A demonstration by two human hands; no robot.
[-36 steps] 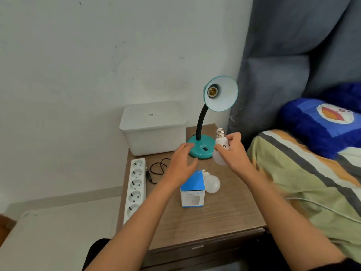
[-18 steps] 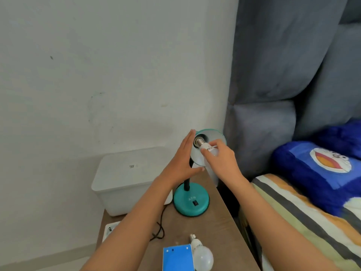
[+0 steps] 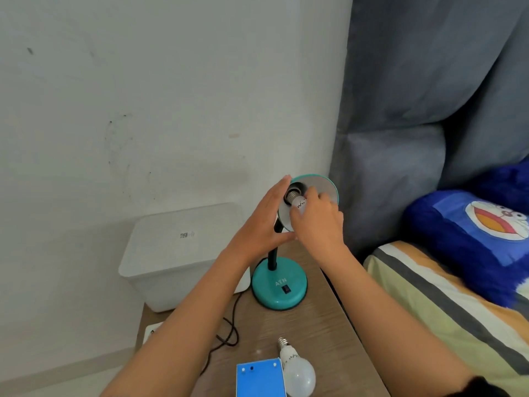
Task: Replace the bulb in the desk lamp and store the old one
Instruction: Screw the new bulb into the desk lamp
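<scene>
**Bulb at socket: grip and handling notes**

Position: the held bulb (image 3: 299,202) is at centre frame, its metal screw cap entering the socket (image 3: 293,193) inside the teal lamp shade (image 3: 326,187). How far the thread has engaged cannot be told.

Grip: the right hand (image 3: 317,222) has its fingers curled round the bulb's white body, covering most of the globe. The left hand (image 3: 263,222) lies flat against the shade's left edge, fingers straight and thumb under the rim. It braces the shade and clasps nothing.

Handling (judgement): the bulb looks light, with a smooth, somewhat slippery globe, and probably cracks if squeezed or dropped. Best held round the widest part of the body, clear of the thread, and turned with gentle torque. The black neck looks flexible, so the shade needs counter-support or it will twist away.

Other: a loose bulb (image 3: 297,373) lies on the table (image 3: 323,333) at bottom centre, touching or just beside a blue box (image 3: 259,379). It is round and could roll.
</scene>
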